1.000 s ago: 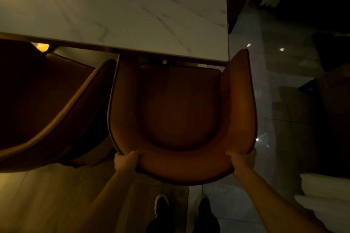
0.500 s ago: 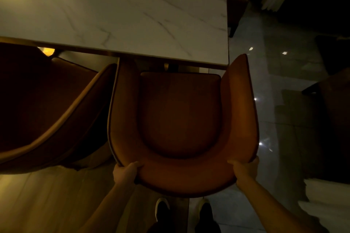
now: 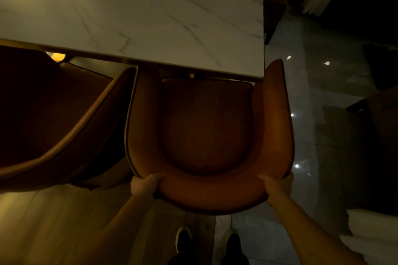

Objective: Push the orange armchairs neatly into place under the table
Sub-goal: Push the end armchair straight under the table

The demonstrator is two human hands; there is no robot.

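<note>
Standing at left, a second orange upholstered armchair (image 3: 53, 118) sits angled against the white marble-veined surface (image 3: 140, 11). Left hand (image 3: 146, 185) and right hand (image 3: 277, 187) are each closed around the curved backrest of the orange leather tub armchair (image 3: 206, 127). Compared with a second ago, its seat front sits slightly nearer the surface edge; the right armrest lies outside the corner, so alignment remains unfinished.

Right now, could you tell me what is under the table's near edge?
The front of the armchair seat and its left arm tip sit under the table edge. A small brass-coloured piece shows there; the chair's legs are hidden.
</note>
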